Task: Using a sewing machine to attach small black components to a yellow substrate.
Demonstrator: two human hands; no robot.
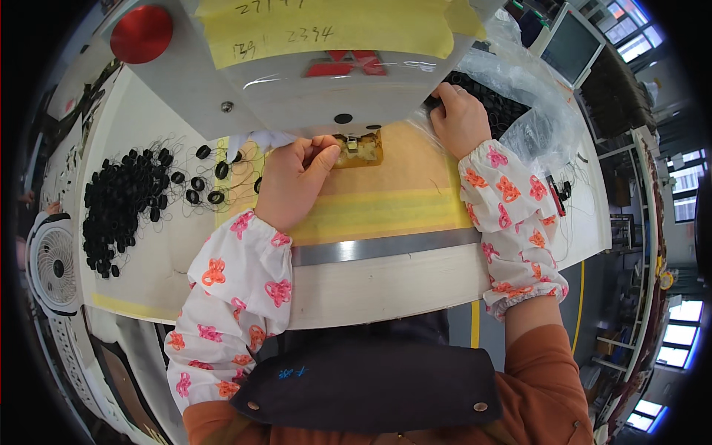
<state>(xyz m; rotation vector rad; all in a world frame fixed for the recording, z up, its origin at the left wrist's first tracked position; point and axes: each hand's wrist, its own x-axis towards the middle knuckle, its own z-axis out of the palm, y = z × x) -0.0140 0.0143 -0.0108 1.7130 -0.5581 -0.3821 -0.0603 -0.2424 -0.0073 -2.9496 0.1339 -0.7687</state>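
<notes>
My left hand (297,178) is closed in a pinch beside the presser foot (352,144) of a sewing machine (297,96). Whatever lies between its thumb and forefinger is too small to make out. Under the foot is an amber-coloured plate (371,154) with pale fluff or thread on it. My right hand (461,120) is at the right of the machine head, fingers curled at the edge of a pile of black bands (495,102) in a clear plastic bag (549,111). Its fingertips meet something dark, partly hidden by the machine.
A heap of small black loops (126,200) with trailing threads covers the table's left side, several lying loose near my left wrist. Yellow tape (378,211) and a metal strip (386,246) run along the front. A white fan (55,263) stands far left; a small red-handled tool (556,196) lies right.
</notes>
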